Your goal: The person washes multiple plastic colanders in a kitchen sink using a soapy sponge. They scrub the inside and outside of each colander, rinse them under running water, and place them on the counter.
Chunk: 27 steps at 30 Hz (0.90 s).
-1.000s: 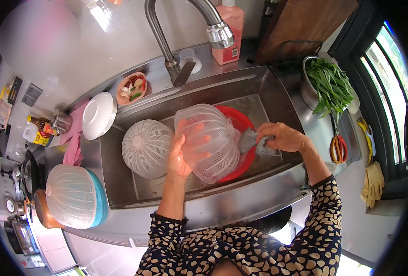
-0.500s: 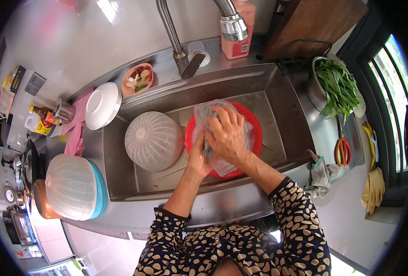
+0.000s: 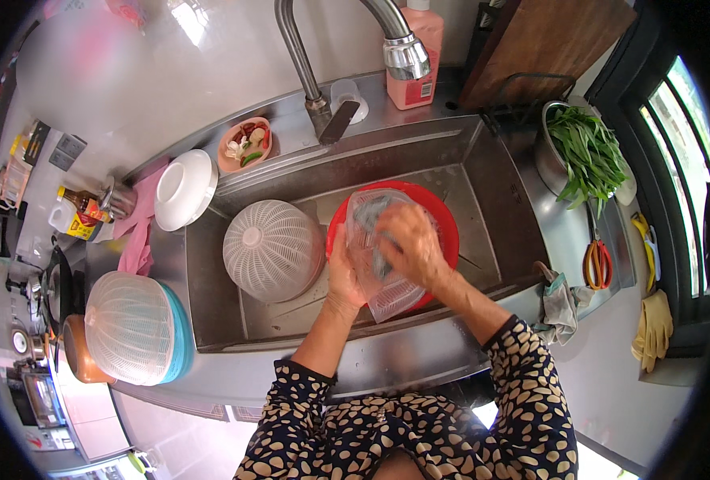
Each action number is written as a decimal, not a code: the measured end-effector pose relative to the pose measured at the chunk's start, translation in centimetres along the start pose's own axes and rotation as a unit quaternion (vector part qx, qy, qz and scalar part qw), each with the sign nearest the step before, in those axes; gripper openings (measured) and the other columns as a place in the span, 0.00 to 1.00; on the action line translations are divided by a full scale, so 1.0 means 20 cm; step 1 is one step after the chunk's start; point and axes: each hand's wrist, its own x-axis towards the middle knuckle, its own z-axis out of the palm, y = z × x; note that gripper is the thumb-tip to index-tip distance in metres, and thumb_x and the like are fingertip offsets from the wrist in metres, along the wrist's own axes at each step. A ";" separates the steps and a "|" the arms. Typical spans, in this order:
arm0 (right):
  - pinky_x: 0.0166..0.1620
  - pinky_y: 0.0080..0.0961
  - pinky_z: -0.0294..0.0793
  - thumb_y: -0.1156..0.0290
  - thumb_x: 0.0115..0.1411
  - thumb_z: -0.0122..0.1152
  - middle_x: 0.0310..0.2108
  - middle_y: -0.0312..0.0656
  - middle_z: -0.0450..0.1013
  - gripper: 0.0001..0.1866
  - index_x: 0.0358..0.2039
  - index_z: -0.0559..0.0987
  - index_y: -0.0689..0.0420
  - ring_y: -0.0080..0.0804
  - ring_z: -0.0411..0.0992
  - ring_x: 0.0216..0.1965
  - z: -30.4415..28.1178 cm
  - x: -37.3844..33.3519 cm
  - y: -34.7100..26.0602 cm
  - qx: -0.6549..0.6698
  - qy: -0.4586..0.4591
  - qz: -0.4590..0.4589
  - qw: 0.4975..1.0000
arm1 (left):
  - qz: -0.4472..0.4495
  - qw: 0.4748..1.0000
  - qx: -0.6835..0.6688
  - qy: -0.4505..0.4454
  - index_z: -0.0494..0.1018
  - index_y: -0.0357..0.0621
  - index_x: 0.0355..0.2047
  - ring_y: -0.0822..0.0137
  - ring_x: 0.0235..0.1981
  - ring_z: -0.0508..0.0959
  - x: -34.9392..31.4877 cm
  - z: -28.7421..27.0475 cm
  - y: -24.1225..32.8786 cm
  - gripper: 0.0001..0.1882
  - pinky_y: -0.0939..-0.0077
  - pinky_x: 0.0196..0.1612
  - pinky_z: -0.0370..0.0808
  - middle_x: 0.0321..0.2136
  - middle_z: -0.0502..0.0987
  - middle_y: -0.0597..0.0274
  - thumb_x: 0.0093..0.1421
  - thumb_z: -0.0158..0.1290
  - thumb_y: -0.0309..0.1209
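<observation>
Over the red basin (image 3: 448,220) in the sink, a translucent slotted plastic basket (image 3: 395,301) is tilted up in my left hand (image 3: 344,272), whose fingers grip its left side. My right hand (image 3: 416,246) is at the open side of the basket, its fingers curled and smeared by motion. A greyish, cloth-like patch (image 3: 369,213) shows inside the basket by those fingers. What my right fingertips grip, if anything, is hidden. The basket and my hands cover much of the basin's inside.
A white domed strainer (image 3: 265,252) sits left in the sink (image 3: 483,240). The faucet (image 3: 407,58) arches above. Around the rim are a white bowl (image 3: 185,188), a small dish (image 3: 230,158) of garlic and chillies, leafy greens (image 3: 585,152), scissors (image 3: 597,266) and a grey rag (image 3: 560,308).
My right hand has shifted slightly down and right, its fingers more curled. The basket has tilted and moved slightly down and right, showing more of its inside. The whole view has shifted slightly.
</observation>
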 end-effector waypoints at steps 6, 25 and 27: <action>0.42 0.37 0.66 0.74 0.44 0.61 0.36 0.41 0.70 0.11 0.31 0.74 0.54 0.40 0.69 0.42 -0.02 0.04 -0.11 -0.012 -0.042 -0.034 0.998 | 0.017 0.999 0.025 -0.024 0.59 0.42 0.56 0.59 0.51 0.70 0.02 -0.04 -0.04 0.40 0.67 0.53 0.69 0.50 0.69 0.55 0.57 0.35 0.64; 0.44 0.38 0.68 0.73 0.47 0.57 0.38 0.49 0.69 0.16 0.39 0.73 0.58 0.49 0.68 0.43 -0.02 0.05 0.08 -0.020 -0.023 0.061 0.998 | -0.039 0.995 0.091 -0.013 0.47 0.63 0.62 0.52 0.52 0.68 -0.01 0.02 -0.05 0.27 0.57 0.51 0.71 0.56 0.61 0.53 0.64 0.40 0.46; 0.46 0.40 0.66 0.75 0.45 0.58 0.40 0.49 0.67 0.18 0.40 0.71 0.58 0.50 0.66 0.45 -0.01 -0.01 -0.08 -0.034 0.008 0.046 0.998 | -0.003 0.997 0.079 0.001 0.52 0.60 0.61 0.57 0.52 0.69 -0.01 0.03 -0.04 0.26 0.61 0.52 0.70 0.55 0.62 0.57 0.64 0.40 0.47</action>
